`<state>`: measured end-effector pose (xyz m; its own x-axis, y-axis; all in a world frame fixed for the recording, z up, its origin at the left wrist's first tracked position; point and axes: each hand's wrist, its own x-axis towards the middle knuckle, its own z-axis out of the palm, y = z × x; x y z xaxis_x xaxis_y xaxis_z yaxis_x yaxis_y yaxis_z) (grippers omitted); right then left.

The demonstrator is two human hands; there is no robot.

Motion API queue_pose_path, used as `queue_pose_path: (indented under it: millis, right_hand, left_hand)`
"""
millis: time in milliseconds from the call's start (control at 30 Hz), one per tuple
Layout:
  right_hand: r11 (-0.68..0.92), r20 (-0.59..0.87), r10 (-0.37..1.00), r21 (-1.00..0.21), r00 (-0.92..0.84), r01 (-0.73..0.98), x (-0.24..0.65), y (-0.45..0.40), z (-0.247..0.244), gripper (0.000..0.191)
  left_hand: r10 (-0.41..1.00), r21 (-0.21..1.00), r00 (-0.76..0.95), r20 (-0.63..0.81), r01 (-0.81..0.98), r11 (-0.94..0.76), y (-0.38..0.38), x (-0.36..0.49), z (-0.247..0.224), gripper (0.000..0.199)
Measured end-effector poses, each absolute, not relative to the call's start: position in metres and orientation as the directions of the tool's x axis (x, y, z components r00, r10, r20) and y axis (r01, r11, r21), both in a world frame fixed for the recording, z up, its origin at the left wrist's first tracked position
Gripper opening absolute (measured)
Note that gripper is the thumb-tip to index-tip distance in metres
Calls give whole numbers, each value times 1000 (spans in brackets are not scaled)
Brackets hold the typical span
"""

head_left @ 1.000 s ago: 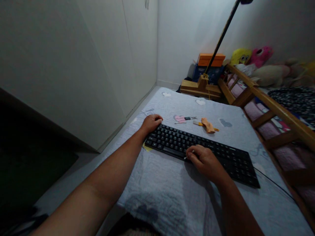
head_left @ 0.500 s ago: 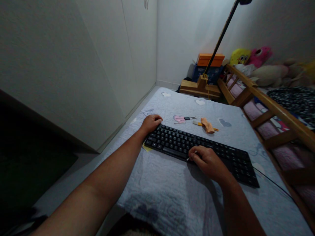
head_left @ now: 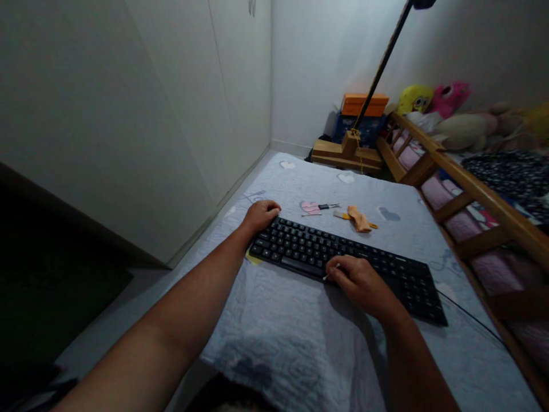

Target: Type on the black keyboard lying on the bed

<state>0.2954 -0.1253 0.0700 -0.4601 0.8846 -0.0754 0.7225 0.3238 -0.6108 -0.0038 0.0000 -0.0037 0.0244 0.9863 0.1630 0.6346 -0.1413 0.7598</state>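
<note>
A black keyboard (head_left: 295,246) lies at a slant across the cloth-covered surface. My left hand (head_left: 262,215) is closed on its far left corner, with the thumb along the edge. In the pinched fingers of my right hand (head_left: 351,277) is a cotton swab (head_left: 326,277), its white tip showing at the keyboard's near edge, right of the space bar. That hand covers some of the keys. Beyond the keyboard lie a second cotton swab (head_left: 311,214), a thin tool with a dark grip and metal tip (head_left: 329,206), and a yellow-handled brush (head_left: 342,215) under a crumpled orange cloth (head_left: 358,220).
Something yellow (head_left: 253,259) peeks from under the keyboard's left end. Its cable (head_left: 472,317) runs off right towards a wooden bed rail (head_left: 484,189). A white cabinet (head_left: 180,143) stands on the left. Behind are a wooden stand (head_left: 345,153) and an orange box (head_left: 364,105).
The view has shifted slightly, so everything sits a little further left. Both hands keep their places on the keyboard, and the right one still pinches the cotton swab.
</note>
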Motion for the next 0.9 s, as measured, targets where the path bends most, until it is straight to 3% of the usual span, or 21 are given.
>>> queue_pose_path:
  millis: [900]
  right_hand:
    - [342,-78,871,-612,-485,713,303,-126,70,23]
  left_hand:
    - [986,765,21,164,628,-140,-2,-3,0,29]
